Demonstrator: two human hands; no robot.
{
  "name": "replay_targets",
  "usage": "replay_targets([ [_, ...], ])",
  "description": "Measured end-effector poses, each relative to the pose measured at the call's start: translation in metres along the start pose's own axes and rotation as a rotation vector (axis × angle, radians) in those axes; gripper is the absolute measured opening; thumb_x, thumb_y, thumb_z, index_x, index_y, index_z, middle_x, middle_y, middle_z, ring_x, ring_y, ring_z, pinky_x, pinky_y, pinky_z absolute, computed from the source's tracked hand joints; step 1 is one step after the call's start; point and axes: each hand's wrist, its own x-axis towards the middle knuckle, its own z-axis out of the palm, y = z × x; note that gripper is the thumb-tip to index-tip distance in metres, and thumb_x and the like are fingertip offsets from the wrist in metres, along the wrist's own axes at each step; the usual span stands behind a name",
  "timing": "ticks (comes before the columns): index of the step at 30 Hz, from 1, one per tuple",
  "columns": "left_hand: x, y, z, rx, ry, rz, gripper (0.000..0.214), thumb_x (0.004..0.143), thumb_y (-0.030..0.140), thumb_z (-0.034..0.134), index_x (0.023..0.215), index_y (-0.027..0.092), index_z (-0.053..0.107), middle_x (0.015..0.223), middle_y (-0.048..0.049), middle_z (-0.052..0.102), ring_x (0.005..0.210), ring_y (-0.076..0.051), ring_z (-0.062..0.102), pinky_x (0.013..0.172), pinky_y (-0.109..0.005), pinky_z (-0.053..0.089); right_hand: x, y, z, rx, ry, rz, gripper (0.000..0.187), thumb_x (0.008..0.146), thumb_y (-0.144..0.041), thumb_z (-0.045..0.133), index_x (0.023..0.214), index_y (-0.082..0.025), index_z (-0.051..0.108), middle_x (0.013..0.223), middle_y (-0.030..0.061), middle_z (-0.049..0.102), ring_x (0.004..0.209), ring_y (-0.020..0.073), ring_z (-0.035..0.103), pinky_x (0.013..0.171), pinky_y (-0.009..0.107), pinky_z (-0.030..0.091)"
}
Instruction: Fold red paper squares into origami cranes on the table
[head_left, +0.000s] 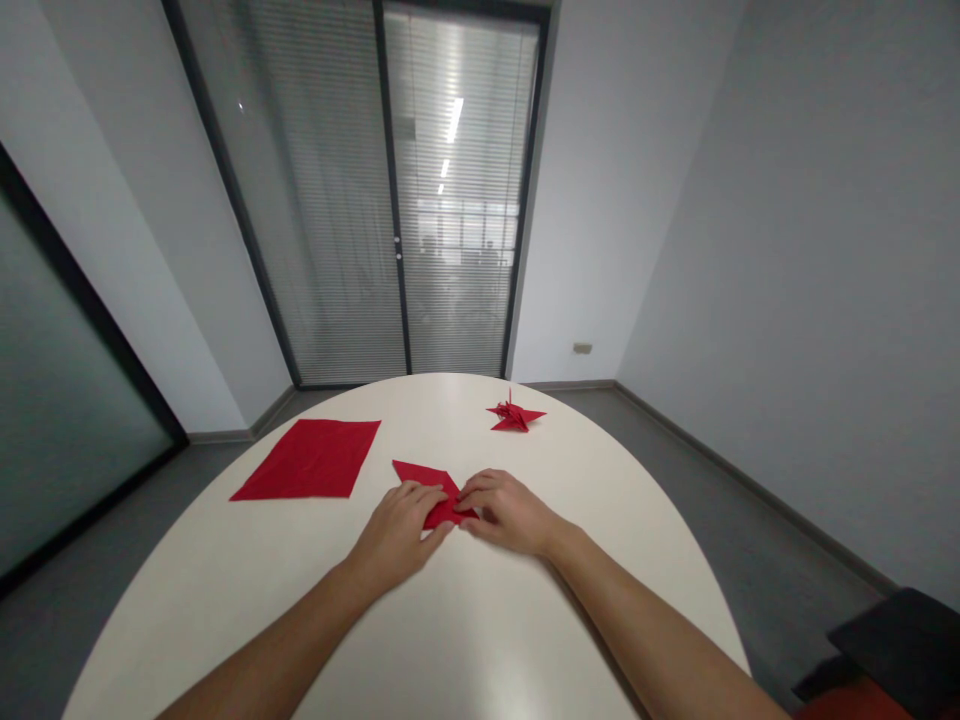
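A partly folded red paper lies on the white round table in front of me. My left hand rests on its near left part, fingers pressed down on the paper. My right hand presses on the paper's right edge, fingertips meeting the left hand's. Both hands hold the paper flat against the table; the part under the fingers is hidden.
A flat red paper square lies to the left on the table. A finished red origami crane stands at the far side. A dark chair is at the lower right. Glass doors with blinds are beyond.
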Motion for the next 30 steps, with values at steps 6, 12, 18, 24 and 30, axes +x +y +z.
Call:
replay_targets([
  [6,-0.001,-0.001,-0.002,-0.059,-0.015,0.005,0.03,0.088,0.03,0.065,0.117,0.022,0.065,0.114,-0.0079,0.07,0.105,-0.029,0.061,0.092,-0.044,0.049,-0.001,0.002,-0.004,-0.018,-0.012,-0.017,0.018,0.097,-0.025,0.058,0.104,-0.021,0.073,0.105,0.0065,0.075,0.102,0.0204,0.066,0.098,0.037,0.043],
  [12,-0.002,-0.004,-0.002,-0.102,-0.015,-0.054,0.026,0.088,0.026,0.062,0.113,0.02,0.066,0.109,-0.0097,0.068,0.101,-0.026,0.062,0.091,-0.041,0.051,-0.002,0.005,-0.002,-0.042,-0.004,-0.014,0.018,0.097,-0.021,0.053,0.097,-0.018,0.071,0.099,0.0072,0.074,0.098,0.0203,0.066,0.096,0.037,0.044],
  [18,0.002,-0.009,0.003,-0.108,0.026,-0.111,0.023,0.097,0.024,0.05,0.109,0.018,0.068,0.107,-0.0102,0.069,0.102,-0.024,0.064,0.092,-0.039,0.051,-0.001,0.002,-0.003,-0.037,0.016,0.02,0.016,0.094,-0.019,0.055,0.092,-0.018,0.07,0.094,0.0066,0.074,0.094,0.0206,0.065,0.093,0.035,0.046],
  [24,0.006,-0.015,0.006,-0.098,0.033,-0.161,0.028,0.093,0.019,0.055,0.12,0.02,0.064,0.11,-0.0085,0.07,0.1,-0.024,0.066,0.089,-0.038,0.052,-0.005,0.004,0.0,-0.007,0.024,0.11,0.028,0.093,-0.016,0.055,0.115,-0.021,0.07,0.107,0.0062,0.074,0.098,0.0207,0.065,0.09,0.033,0.049],
  [30,0.006,-0.018,0.01,-0.08,0.052,-0.1,0.031,0.092,0.016,0.055,0.119,0.023,0.068,0.116,-0.0062,0.071,0.107,-0.024,0.065,0.094,-0.04,0.053,-0.006,0.006,0.004,-0.007,-0.008,0.079,0.035,0.093,-0.011,0.052,0.117,-0.026,0.072,0.111,0.0054,0.072,0.103,0.0188,0.064,0.092,0.03,0.049],
])
